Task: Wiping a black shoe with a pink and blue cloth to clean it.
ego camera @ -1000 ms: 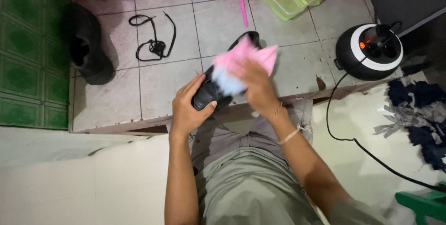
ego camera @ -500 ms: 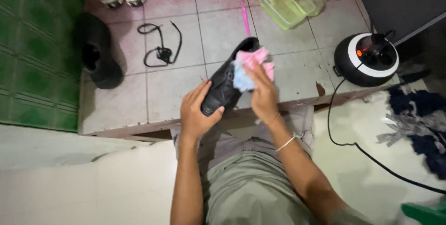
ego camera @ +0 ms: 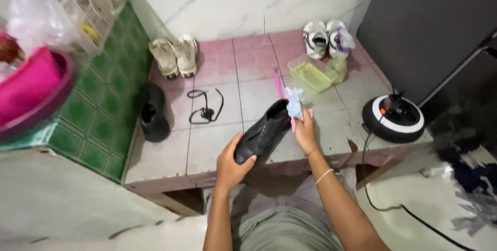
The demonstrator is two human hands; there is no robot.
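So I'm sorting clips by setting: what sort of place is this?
Probably a home washing corner used for cleaning shoes: a tiled ledge lined with pairs of shoes, a small green tub, and the left hand holding a black shoe while the right hand holds a cloth.

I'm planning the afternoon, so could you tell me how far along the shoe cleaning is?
Looks done: black laces lie removed on the tiles. In hand: left hand holds a black leather shoe by the heel; right hand presses a pink-and-blue cloth at its toe. Apparently left: the second black shoe stands untouched.
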